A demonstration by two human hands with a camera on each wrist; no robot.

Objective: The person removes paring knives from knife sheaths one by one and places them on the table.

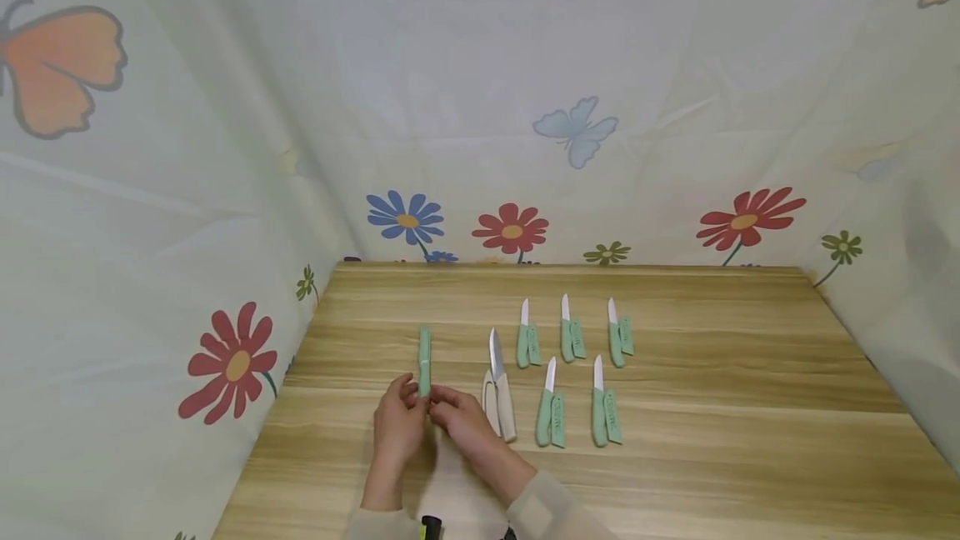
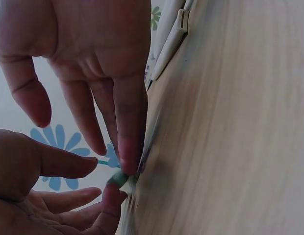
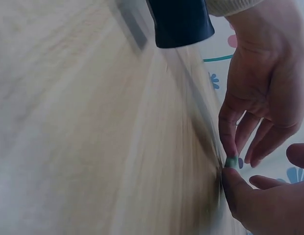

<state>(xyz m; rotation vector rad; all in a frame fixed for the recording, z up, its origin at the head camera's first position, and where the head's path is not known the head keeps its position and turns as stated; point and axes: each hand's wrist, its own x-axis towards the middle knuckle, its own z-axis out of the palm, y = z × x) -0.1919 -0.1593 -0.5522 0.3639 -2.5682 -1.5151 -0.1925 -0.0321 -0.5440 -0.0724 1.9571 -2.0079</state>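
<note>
Pinching the near end of a sheathed green knife [image 1: 424, 361] between left hand [image 1: 396, 423] and right hand [image 1: 463, 421], fingertips clamped together on it, flat on the wooden table [image 1: 712, 440]. Just right of the right hand, a beige knife [image 1: 497, 386] with its sheath; further right, five green knives [image 1: 572, 369] beside sheaths.

Mint-green knives [image 1: 551, 415] – pale wood-grain table [image 1: 712, 423] – flower-and-butterfly printed curtain [image 1: 510, 107].

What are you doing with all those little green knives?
A person sits at a wooden table. Both hands, the left hand and the right hand, pinch the near end of a green sheathed knife that lies flat on the wood. Just to its right lies a bigger knife with a pale handle. Further right, five small green knives lie in two rows, three behind and two in front, each with its white blade bare and a green cover beside it.
</note>
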